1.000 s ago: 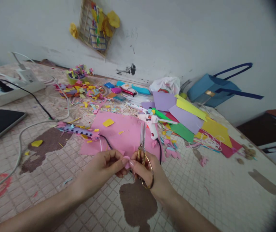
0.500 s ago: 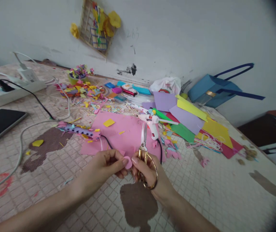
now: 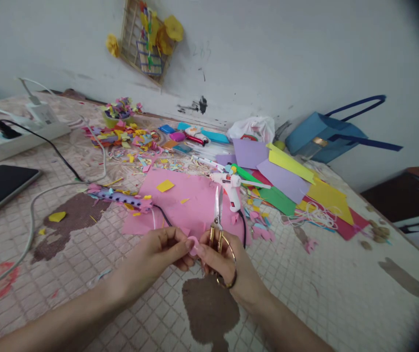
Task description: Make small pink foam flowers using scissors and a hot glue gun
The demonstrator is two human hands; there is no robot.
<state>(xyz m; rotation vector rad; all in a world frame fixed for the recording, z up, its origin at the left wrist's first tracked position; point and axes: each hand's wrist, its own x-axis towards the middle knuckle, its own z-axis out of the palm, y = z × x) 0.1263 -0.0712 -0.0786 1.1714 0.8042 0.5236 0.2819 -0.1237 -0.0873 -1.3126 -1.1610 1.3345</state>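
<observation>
A small round pink piece (image 3: 194,246) is pinched between the thumb and fingers of my left hand (image 3: 169,250). My right hand (image 3: 222,259) holds gold-handled scissors (image 3: 217,222), blades pointing up and slightly parted, and its thumb touches the right side of the pink piece. Behind my hands lies a pink sheet (image 3: 180,205) with yellow scraps on it. A white glue gun (image 3: 232,188) rests at its right edge, just beyond the scissors' tips. To the left sits a purple dotted strip (image 3: 121,197) with pink ends.
A black phone (image 3: 4,188) and a white power strip (image 3: 22,139) with cables are at the left. Coloured scraps (image 3: 129,136) and a full bowl (image 3: 116,117) are at the back. Coloured sheets (image 3: 286,178) and a blue bag (image 3: 324,134) are at the right.
My right thumb has moved left onto the pink piece and now covers part of it. The scissors have shifted slightly with my right hand. My left hand is nearly unmoved.
</observation>
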